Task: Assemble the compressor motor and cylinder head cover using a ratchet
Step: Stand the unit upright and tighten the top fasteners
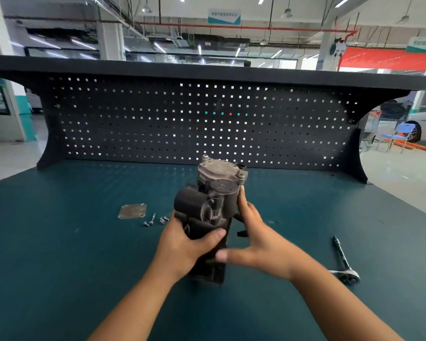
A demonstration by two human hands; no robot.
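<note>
Cover plate (132,210) left of compressor (208,212), ratchet (343,262) right.

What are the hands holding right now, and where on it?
The dark grey metal compressor: the left hand grips its lower body, the right hand presses its right side.

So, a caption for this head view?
Left hand grips a compressor, right hand steadies it; plate, bolts, ratchet lie on the bench.

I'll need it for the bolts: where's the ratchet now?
Head view, right side: the ratchet lies flat on the green benchtop, to the right of the right hand, apart from the compressor.
</note>
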